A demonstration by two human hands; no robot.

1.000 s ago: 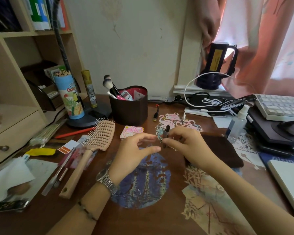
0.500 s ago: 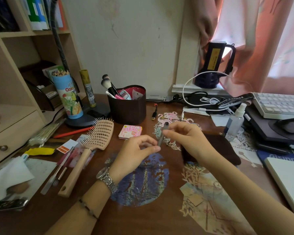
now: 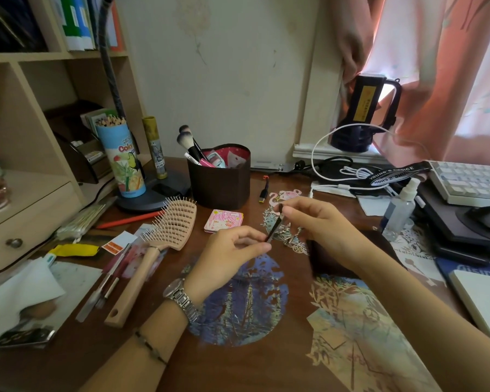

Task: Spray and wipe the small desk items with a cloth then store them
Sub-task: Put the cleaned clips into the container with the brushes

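Head view: the thin dark stick [image 3: 275, 224] has tipped from upright to a slant above the counter [image 3: 266, 369], right hand [image 3: 320, 224] pinching its top, left hand [image 3: 229, 256] now pinching the bottom; the brown cloth [image 3: 328, 264] waits just beside, so wiping looks next.

Two hands are in view, the left hand [image 3: 227, 258] and the right hand [image 3: 320, 224], with one slim dark stick-shaped item [image 3: 275, 224] between them. On the worktop [image 3: 255, 363] lie one peach vented hairbrush [image 3: 164, 244], one pink square compact [image 3: 223, 221], one red pencil [image 3: 130, 220], one clear spray bottle [image 3: 399, 207] and one dark brown cloth [image 3: 331, 261]. One brown heart-shaped holder [image 3: 219, 185] carries two makeup brushes [image 3: 185, 138], one tube of coloured pencils [image 3: 122, 159] stands beside it, and one keyboard [image 3: 470, 182] sits at the right.
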